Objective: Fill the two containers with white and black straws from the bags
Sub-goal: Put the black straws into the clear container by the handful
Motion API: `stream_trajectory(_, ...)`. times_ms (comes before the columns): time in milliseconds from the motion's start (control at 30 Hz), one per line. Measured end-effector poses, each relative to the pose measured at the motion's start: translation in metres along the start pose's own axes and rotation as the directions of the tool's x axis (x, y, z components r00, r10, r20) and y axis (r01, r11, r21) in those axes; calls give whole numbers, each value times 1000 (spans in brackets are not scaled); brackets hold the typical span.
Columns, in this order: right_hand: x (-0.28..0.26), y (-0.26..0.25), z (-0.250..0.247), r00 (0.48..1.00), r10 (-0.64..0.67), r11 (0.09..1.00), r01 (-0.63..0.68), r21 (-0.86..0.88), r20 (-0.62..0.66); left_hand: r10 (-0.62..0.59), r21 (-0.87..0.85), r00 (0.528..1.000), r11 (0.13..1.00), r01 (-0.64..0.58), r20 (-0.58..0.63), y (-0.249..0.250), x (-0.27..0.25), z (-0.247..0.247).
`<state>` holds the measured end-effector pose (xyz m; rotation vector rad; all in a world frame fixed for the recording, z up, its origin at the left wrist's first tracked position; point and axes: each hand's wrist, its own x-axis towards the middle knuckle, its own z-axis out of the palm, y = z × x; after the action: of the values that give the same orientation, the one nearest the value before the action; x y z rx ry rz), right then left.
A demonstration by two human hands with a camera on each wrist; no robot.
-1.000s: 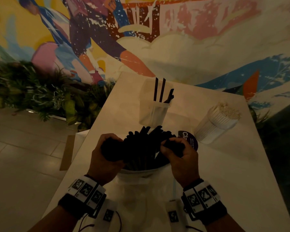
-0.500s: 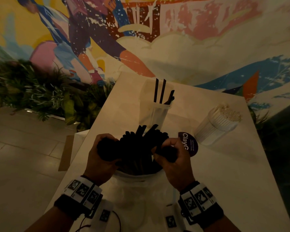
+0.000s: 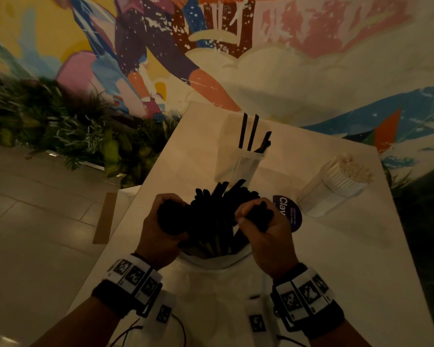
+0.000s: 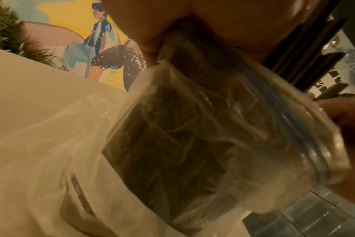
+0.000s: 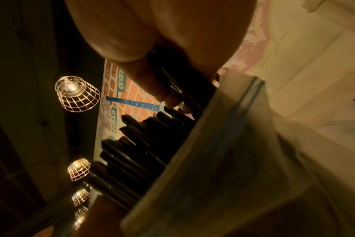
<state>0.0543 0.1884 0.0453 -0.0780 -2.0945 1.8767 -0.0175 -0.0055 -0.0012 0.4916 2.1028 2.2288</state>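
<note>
Standing nearest on the white table [image 3: 361, 259], a clear zip bag [image 3: 211, 279] is kept upright, apparently so its black straws [image 3: 211, 216] fan out of the mouth. A dark bunch is gripped in the left hand [image 3: 161, 236]; a few straws are pinched by the right hand [image 3: 263, 236], probably to be lifted out. Beyond, a clear container [image 3: 238, 164] with only a few black straws is seen. To its right, well apart, a second container [image 3: 333, 189], packed with white straws [image 3: 356, 169], is seen.
</note>
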Motion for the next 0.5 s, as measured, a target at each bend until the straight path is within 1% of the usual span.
stream_trajectory(133,8,-16,-6,999,26,989,-29,147,23,-43,-5,999,999,43,-7,2,-2,2)
stream_trajectory(233,13,-32,-14,999,15,981,-23,191,42,-86,-45,996,995,86,-8,4,-2,5)
stream_trajectory(333,19,-44,-19,998,-46,972,36,234,40,-93,-40,996,995,93,-11,4,0,6)
stream_trajectory(433,23,-53,-24,993,-117,967,108,230,23,-71,-58,997,996,70,-13,6,-3,9)
stream_trajectory(500,30,-59,-28,989,-143,963,133,236,25,-63,-72,998,996,62,-13,7,-3,10)
